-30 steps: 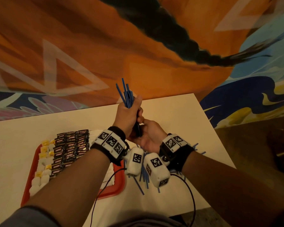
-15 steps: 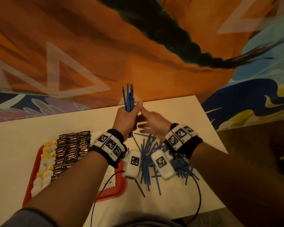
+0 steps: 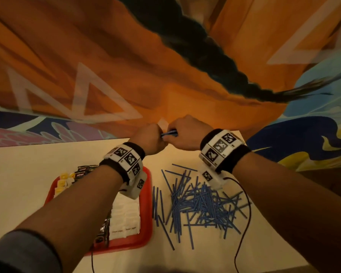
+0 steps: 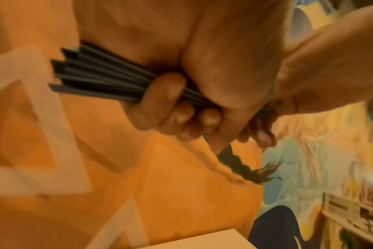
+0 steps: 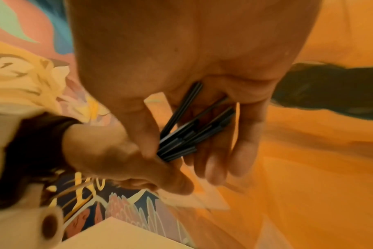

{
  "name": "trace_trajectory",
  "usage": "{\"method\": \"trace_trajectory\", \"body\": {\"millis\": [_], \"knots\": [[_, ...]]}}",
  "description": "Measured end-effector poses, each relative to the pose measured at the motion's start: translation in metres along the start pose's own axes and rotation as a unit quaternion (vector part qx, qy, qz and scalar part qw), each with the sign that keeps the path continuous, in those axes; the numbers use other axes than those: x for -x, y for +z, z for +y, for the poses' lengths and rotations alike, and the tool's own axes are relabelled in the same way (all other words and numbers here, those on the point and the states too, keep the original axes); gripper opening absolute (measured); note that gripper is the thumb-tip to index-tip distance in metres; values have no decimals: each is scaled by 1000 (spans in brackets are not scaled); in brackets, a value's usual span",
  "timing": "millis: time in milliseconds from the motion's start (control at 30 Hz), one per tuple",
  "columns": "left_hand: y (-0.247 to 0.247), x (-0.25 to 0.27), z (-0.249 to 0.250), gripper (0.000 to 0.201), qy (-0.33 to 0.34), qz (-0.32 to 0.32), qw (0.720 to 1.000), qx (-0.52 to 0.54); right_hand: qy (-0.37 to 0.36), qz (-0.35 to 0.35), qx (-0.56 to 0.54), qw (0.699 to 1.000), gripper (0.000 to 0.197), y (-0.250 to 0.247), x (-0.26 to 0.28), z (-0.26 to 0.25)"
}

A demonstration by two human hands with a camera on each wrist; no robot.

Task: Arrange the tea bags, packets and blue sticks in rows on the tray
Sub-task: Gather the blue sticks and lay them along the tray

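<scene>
Fingers point(image 4: 160, 104) of the left hand point(image 3: 150, 141) curl tight round a bundle of blue sticks point(image 4: 100, 79), while the right hand point(image 3: 187, 135) takes the same bundle at its other end, thumb on one side and fingers point(image 5: 245, 143) on the other, the stick ends fanning a little inside that grasp. Both hands are raised together above the far part of the white table point(image 3: 28, 184), in front of an orange painted wall point(image 3: 126, 66). A red tray point(image 3: 146, 213) sits on the table under the left forearm, carrying white packets point(image 3: 126, 215) in rows, dark packets point(image 3: 83, 170) beside them and yellow-tagged tea bags point(image 3: 64, 180) toward its far left corner. Just right of the tray, a loose heap of blue sticks point(image 3: 201, 205) lies scattered on the table.
</scene>
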State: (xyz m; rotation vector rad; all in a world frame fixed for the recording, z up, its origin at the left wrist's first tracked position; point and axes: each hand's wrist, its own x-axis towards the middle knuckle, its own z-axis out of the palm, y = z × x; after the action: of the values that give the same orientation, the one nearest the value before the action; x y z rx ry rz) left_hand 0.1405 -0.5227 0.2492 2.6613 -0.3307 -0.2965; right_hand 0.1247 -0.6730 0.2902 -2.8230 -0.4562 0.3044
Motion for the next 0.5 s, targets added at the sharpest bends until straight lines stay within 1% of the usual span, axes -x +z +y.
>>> {"method": "trace_trajectory", "body": {"millis": [33,67,100,167,233,267,300,333,433,500], "knots": [[-4,0,-1,37,2,1,999,-42,-7,-28,31,999,20,-4,2,-2],[-7,-1,0,35,6,-1,997,-75,-14,-45,73,996,15,-7,3,-6],[-10,-2,1,31,14,-1,995,-104,-20,-52,117,992,18,-8,4,-10],[-15,-4,5,23,32,-12,990,-139,-27,-36,177,983,26,-6,4,-16],[-22,-3,11,16,52,-25,985,-160,-19,-6,198,980,27,-2,3,-21],[-26,-2,15,8,64,-26,984,-163,-8,6,200,980,27,-1,3,-23],[-29,-1,17,11,74,-19,984,-161,6,15,200,980,25,0,3,-24],[-31,0,20,19,79,-13,985,-155,20,22,196,980,21,0,3,-24],[-36,3,23,39,87,7,986,-143,42,51,187,980,5,-3,1,-23],[-38,5,21,43,87,26,983,-158,46,65,187,979,10,-4,0,-23]]}}
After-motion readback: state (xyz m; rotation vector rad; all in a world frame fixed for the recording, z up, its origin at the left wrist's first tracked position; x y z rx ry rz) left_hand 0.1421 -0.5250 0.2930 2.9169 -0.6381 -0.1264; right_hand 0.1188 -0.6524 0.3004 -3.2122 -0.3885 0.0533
